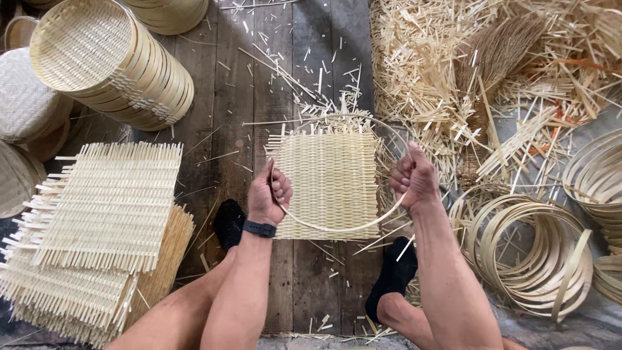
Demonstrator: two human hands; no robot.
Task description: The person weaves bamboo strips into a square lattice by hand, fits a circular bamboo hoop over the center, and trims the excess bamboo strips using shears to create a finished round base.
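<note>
A square woven bamboo mat (330, 178) lies on the plank floor in front of me. A thin bamboo hoop (337, 228) rests over it as a ring. My left hand (269, 194), with a black wristband, grips the hoop's left side. My right hand (413, 178) is closed on the hoop's right side, thumb up. Both hands press the ring against the mat's edges. My feet in black socks (228, 223) sit just below the mat on either side.
A stack of woven mats (97, 220) lies at left. Finished round baskets (110, 61) are piled at top left. Loose bamboo hoops (528, 249) lie at right, with a heap of bamboo strips and offcuts (453, 71) at top right.
</note>
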